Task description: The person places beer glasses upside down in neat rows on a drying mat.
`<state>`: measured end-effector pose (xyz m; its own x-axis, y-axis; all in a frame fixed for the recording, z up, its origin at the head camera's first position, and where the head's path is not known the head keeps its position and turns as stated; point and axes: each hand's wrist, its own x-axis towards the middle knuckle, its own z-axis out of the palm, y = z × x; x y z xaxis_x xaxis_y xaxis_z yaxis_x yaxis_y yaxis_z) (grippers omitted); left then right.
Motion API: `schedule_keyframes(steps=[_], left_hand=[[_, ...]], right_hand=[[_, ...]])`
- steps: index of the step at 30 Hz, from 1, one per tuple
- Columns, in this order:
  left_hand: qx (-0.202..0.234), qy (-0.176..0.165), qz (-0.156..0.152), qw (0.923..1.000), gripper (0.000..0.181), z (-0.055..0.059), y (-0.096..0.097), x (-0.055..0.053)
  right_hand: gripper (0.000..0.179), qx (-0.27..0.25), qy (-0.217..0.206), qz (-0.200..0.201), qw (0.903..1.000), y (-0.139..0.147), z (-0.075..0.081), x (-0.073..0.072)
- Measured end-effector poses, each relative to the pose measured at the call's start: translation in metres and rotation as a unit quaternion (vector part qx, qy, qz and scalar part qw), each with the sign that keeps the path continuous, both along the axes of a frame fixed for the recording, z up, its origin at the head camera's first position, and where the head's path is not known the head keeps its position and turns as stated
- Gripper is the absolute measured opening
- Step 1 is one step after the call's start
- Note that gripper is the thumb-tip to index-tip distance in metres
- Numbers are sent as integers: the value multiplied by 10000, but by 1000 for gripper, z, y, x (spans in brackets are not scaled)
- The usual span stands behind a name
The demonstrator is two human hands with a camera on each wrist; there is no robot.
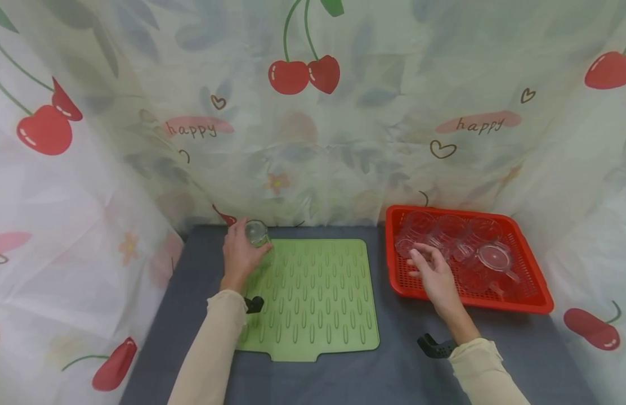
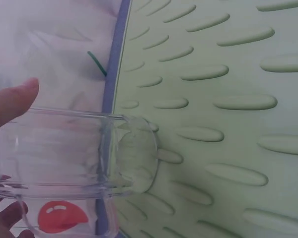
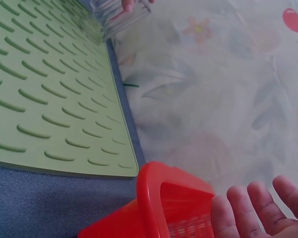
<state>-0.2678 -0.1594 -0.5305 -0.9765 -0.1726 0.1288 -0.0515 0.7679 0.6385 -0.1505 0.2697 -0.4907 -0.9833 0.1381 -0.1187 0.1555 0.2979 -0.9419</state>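
Note:
My left hand (image 1: pixel 242 253) grips a clear mug (image 1: pixel 256 232) at the far left corner of a green ribbed mat (image 1: pixel 313 292). In the left wrist view the thumb lies along one side of the mug (image 2: pixel 64 148), several fingers along the other, and its handle shows below. One end of the mug overlaps the mat's corner there. Over the left part of a red basket (image 1: pixel 404 291) hovers my right hand (image 1: pixel 437 278), fingers loosely spread and holding nothing. Several clear mugs (image 1: pixel 495 257) lie in the basket, some partly hidden behind one another.
The mat and basket stand on a dark grey-blue tabletop (image 1: pixel 338 382). A cherry-print curtain (image 1: pixel 323 169) closes off the back and both sides. A black camera mount (image 1: pixel 437 346) juts from the right wrist, another (image 1: pixel 253 305) from the left.

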Motion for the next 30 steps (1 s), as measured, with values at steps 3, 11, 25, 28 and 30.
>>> schedule_keyframes(steps=[3, 11, 25, 28, 30], left_hand=[[16, 50, -54, 10000, 102, 3, -1, 3], [136, 282, -210, 9993, 108, 18, -2, 10], [612, 396, -694, 9949, 109, 33, 8, 32], [687, 349, -773, 9940, 109, 35, 11, 38], [775, 334, -829, 9930, 110, 36, 13, 42]], right_hand=[[67, 62, 9, -50, 10000, 0, 2, 0], [73, 587, -48, -291, 9978, 1, 8, -1], [82, 1936, 469, -361, 9793, 18, 15, -17], [81, 2170, 613, -344, 9736, 21, 13, -22], [80, 2356, 715, -330, 9687, 22, 12, -26]])
